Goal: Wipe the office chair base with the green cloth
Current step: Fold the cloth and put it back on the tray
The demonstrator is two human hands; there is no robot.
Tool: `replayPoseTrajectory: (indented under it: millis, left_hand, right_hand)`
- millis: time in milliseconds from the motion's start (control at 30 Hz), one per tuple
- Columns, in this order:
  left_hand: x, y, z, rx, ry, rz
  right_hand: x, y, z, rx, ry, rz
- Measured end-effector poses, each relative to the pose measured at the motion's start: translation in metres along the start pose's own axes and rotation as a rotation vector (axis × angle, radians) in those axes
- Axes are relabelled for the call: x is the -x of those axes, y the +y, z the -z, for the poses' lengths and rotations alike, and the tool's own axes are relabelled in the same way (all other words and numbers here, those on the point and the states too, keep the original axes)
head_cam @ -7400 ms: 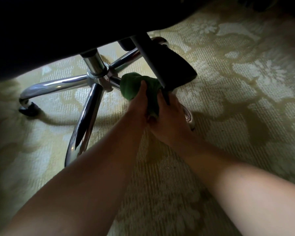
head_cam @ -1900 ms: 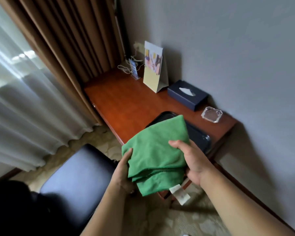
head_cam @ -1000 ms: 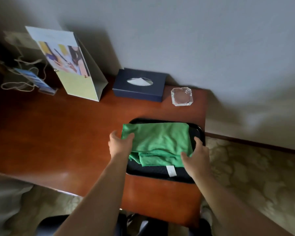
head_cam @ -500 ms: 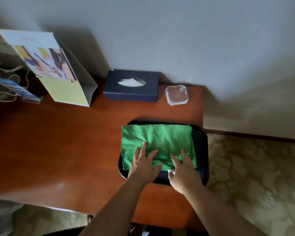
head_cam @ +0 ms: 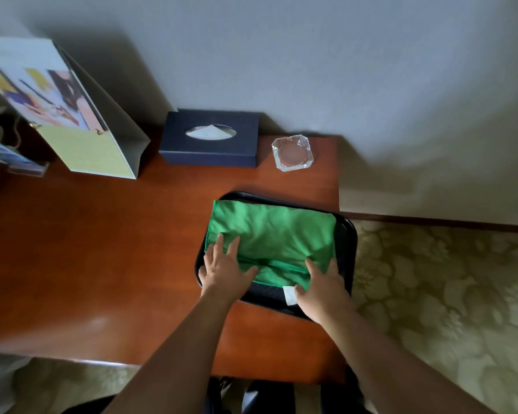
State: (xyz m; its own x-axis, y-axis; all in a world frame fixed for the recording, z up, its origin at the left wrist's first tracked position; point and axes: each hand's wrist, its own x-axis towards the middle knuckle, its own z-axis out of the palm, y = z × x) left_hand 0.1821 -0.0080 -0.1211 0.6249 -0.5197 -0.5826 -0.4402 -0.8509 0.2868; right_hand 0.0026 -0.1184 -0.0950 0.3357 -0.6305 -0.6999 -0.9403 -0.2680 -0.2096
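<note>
The green cloth [head_cam: 272, 234] lies folded on a black tray [head_cam: 347, 234] at the right end of a wooden desk [head_cam: 102, 249]. A white label sticks out at its near edge. My left hand [head_cam: 225, 268] rests flat on the cloth's near left corner with fingers straight and spread. My right hand [head_cam: 322, 283] rests on the near right edge of the cloth, fingers extended, thumb beside the label. The office chair base is out of view; only a dark part of the chair [head_cam: 269, 398] shows under the desk's front edge.
A dark blue tissue box [head_cam: 211, 141] and a glass ashtray [head_cam: 292, 153] stand against the grey wall. A folded paper stand [head_cam: 69, 115] and a small acrylic holder [head_cam: 15, 162] are at the left. Patterned carpet [head_cam: 446, 294] lies right of the desk.
The cloth went from the chair base up to the desk and onto the tray. In the last half second both hands slid apart toward the cloth's near corners.
</note>
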Motion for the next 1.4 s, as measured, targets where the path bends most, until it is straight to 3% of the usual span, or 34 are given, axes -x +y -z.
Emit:
replayPoseTrajectory:
  millis: [200, 367, 633, 833, 1000, 1300, 1400]
  left_hand:
    - [-0.001, 0.007, 0.004, 0.090, 0.012, 0.058]
    - [-0.001, 0.008, 0.004, 0.134, 0.092, 0.141]
    - [0.007, 0.007, -0.002, 0.015, 0.056, 0.153]
    - [0.005, -0.010, -0.008, -0.112, 0.113, 0.029]
    - [0.007, -0.005, -0.011, 0.075, 0.147, 0.111]
    - [0.006, 0.002, -0.013, 0.030, 0.094, 0.175]
    - [0.010, 0.003, -0.009, 0.049, 0.057, 0.203]
  right_hand:
    - [0.008, 0.003, 0.003, 0.085, -0.109, -0.030]
    - [0.011, 0.008, 0.001, 0.002, -0.116, -0.049]
    - [-0.029, 0.014, 0.019, -0.686, 0.178, -0.231]
    - [-0.053, 0.018, 0.010, -0.518, 0.139, -0.208]
    - [-0.050, 0.021, 0.007, -0.565, 0.244, -0.267]
    - [-0.045, 0.022, 0.006, -0.394, 0.224, -0.301]
    - [-0.035, 0.017, 0.011, -0.452, 0.314, -0.301]
